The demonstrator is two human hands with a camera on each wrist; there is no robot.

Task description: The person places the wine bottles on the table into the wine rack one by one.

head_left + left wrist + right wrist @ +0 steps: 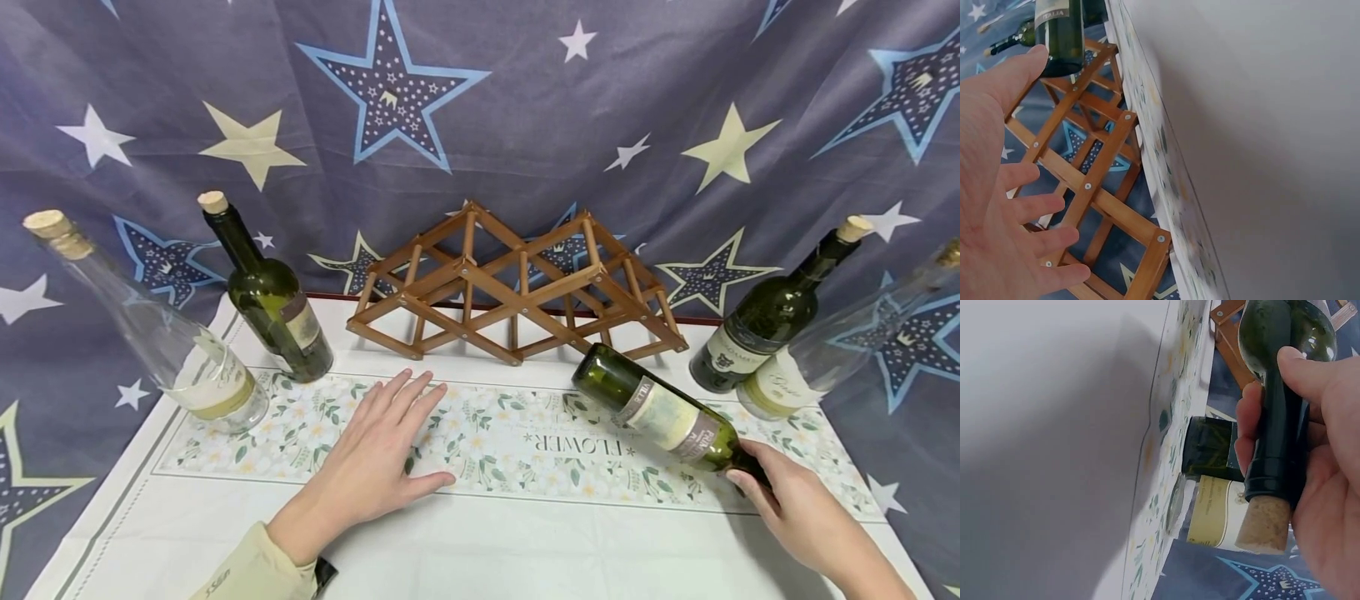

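My right hand (798,508) grips a green wine bottle (660,408) by its neck. The bottle lies tilted above the table runner, its base pointing away toward the rack and a cork (1264,525) in its mouth. My left hand (378,450) is held over the runner with fingers spread and nothing in it. Behind both hands stands a brown wooden lattice wine rack (517,292), its openings holding no bottles. The bottle's base overlaps the rack's lower right front edge in the head view.
At left stand a clear bottle (202,375) and a green corked bottle (281,317). At right are another green corked bottle (772,317) and a second clear bottle (795,375). A floral runner (495,433) crosses the white table (562,550); a starry cloth (517,100) hangs behind.
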